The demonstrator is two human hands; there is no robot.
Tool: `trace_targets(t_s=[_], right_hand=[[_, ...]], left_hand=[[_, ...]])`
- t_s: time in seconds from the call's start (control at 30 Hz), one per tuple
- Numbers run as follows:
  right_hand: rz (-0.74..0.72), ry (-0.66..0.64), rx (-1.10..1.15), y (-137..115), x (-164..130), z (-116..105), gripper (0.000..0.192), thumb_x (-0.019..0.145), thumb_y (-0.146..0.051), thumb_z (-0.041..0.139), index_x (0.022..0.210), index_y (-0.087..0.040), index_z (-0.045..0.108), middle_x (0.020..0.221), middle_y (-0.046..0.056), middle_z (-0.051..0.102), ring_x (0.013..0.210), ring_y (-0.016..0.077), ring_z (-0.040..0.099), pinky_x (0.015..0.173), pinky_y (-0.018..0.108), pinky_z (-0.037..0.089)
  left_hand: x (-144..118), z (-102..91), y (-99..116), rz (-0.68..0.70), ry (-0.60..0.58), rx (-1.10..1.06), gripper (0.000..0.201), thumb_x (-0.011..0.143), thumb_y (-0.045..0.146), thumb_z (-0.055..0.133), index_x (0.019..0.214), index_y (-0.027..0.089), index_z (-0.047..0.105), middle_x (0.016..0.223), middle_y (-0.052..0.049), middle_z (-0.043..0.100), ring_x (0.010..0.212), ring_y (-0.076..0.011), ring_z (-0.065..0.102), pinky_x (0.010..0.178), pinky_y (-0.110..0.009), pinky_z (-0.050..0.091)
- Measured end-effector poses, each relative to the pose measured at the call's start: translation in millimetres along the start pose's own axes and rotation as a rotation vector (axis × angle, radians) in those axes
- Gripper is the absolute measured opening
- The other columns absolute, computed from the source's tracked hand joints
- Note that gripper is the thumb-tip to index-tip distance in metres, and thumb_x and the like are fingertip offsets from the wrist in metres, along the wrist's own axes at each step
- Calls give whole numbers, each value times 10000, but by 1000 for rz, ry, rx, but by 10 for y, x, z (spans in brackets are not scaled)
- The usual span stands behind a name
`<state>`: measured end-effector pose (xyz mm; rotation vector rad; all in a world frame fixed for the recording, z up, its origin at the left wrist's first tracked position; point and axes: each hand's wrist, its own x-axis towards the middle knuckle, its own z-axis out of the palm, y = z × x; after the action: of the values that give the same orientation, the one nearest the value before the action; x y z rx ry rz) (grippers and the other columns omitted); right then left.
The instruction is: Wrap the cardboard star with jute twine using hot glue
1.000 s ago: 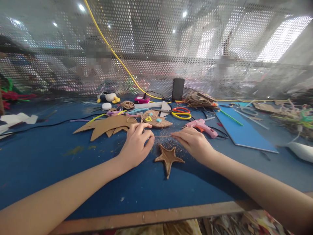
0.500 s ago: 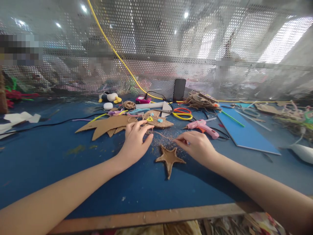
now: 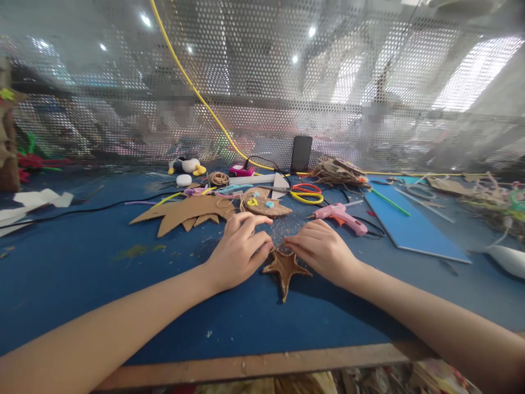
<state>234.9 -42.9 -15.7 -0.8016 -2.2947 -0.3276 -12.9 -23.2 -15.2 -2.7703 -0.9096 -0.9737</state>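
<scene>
A small cardboard star (image 3: 286, 265) edged with brown twine lies flat on the blue table. At its upper left point, my left hand (image 3: 243, 249) is closed, thumb against finger, with another finger stretched forward. My right hand (image 3: 324, 250) pinches at the star's upper right, its fingertips close to the left ones. Thin twine, plain in the earlier picture, is mostly hidden by my fingers. Beyond the hands lies a twine-covered piece (image 3: 268, 205) with yellow and blue curls on it. To the right rests a pink glue gun (image 3: 341, 216).
Cut cardboard (image 3: 184, 212) lies at the left, beside a twine coil (image 3: 218, 178). Scissors with red and yellow handles (image 3: 307, 197) lie behind. A blue board (image 3: 418, 227) is at the right. A phone (image 3: 301, 154) leans against the perforated metal screen (image 3: 254, 109).
My left hand has moved right and toward me, down to the star. My right hand has shifted slightly left, so the fingertips are now close together. The star stays in place.
</scene>
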Motion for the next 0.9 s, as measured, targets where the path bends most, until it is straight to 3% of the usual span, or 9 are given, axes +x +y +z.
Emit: trace_targets(t_s=[0.17, 0.37, 0.53, 0.7, 0.9], right_hand=[[40, 60, 10, 5, 2, 7, 196, 977, -276, 638, 810, -187, 688, 680, -2, 648, 669, 135, 547, 700, 300, 405], [-122, -37, -1, -63, 15, -22, 177, 1016, -234, 558, 932, -182, 705, 753, 12, 695, 753, 153, 563, 783, 326, 408], [-80, -15, -19, -75, 32, -38, 162, 1002, -188, 555, 1042, -157, 709, 825, 39, 718, 780, 165, 577, 788, 336, 420], [24, 61, -13, -44, 26, -35, 148, 976, -245, 631, 853, -184, 686, 719, 6, 667, 704, 147, 542, 746, 317, 406], [-48, 55, 5, -44, 32, -59, 152, 971, -253, 646, 843, -176, 673, 732, 9, 666, 730, 151, 544, 756, 316, 392]], left_hand=[[17, -6, 5, -36, -27, -61, 221, 975, 377, 580, 1009, 225, 736, 1399, -99, 596, 1250, -333, 419, 1102, -539, 335], [18, -19, 55, 110, -57, -43, 201, 995, 273, 554, 982, 233, 751, 1350, -80, 646, 1222, -305, 467, 1101, -479, 337], [7, 0, 24, 65, 6, 48, 234, 1008, 280, 541, 942, 212, 755, 1345, -92, 635, 1219, -319, 441, 1075, -500, 340], [12, 24, -9, 16, 23, 33, 230, 1004, 281, 549, 974, 231, 771, 1351, -84, 622, 1216, -315, 428, 1078, -506, 344], [13, 25, -9, 89, 17, 34, 196, 1003, 282, 577, 1039, 259, 768, 1348, -64, 637, 1214, -309, 431, 1060, -497, 357]])
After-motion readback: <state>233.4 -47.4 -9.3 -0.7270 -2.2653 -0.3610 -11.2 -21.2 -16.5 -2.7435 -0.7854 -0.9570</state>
